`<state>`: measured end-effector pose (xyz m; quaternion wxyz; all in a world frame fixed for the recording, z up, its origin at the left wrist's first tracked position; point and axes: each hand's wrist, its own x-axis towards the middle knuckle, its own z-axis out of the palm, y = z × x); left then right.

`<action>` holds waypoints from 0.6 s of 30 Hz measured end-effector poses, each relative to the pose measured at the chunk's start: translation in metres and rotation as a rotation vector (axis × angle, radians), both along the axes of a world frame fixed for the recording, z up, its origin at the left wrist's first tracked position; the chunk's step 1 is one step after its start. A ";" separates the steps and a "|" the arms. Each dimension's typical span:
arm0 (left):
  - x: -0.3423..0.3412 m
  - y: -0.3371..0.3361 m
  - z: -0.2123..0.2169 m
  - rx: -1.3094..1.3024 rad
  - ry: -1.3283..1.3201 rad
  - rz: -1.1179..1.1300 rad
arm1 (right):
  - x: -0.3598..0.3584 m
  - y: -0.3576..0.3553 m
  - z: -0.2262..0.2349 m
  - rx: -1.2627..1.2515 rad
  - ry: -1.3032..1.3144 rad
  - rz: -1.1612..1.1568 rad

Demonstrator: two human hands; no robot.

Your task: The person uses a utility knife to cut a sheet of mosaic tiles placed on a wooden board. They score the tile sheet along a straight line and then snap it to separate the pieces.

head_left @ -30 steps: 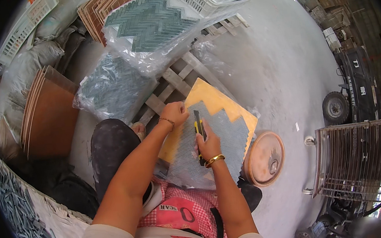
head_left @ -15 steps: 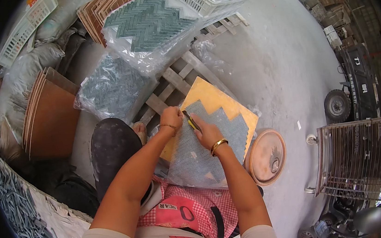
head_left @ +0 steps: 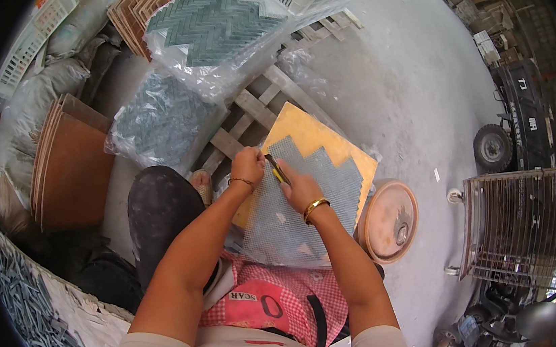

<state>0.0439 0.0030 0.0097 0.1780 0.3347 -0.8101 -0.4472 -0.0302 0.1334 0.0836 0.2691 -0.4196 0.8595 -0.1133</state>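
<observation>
A yellow board point(head_left: 301, 134) with a zigzag edge lies across my lap, and a grey mesh sheet point(head_left: 296, 212) covers most of it. My left hand point(head_left: 247, 164) presses down on the mesh at its upper left edge. My right hand point(head_left: 298, 186) grips a small yellow and black utility knife point(head_left: 277, 169), its tip on the mesh close to my left fingers. Both wrists carry a bracelet.
A wooden pallet point(head_left: 251, 112) lies ahead with plastic-wrapped green herringbone mosaic sheets point(head_left: 208, 21) and another wrapped stack point(head_left: 161, 121). Brown boards point(head_left: 67, 168) lean at left. A round pale lid point(head_left: 388, 219) sits at right, a wire cage point(head_left: 528, 228) beyond it. Grey tile strips point(head_left: 28, 315) are heaped at lower left.
My right hand has moved up the mesh toward my left hand, bringing the knife to the sheet's upper left edge. My left hand has barely shifted.
</observation>
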 end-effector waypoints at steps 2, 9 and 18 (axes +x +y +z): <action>0.000 0.000 0.000 -0.001 0.007 -0.003 | 0.000 0.000 -0.002 -0.057 -0.053 -0.047; 0.002 0.003 -0.002 0.002 0.037 0.031 | 0.008 -0.005 -0.009 -0.161 -0.248 -0.226; 0.000 0.003 -0.007 0.069 0.087 0.057 | 0.025 -0.010 -0.027 -0.215 -0.162 -0.266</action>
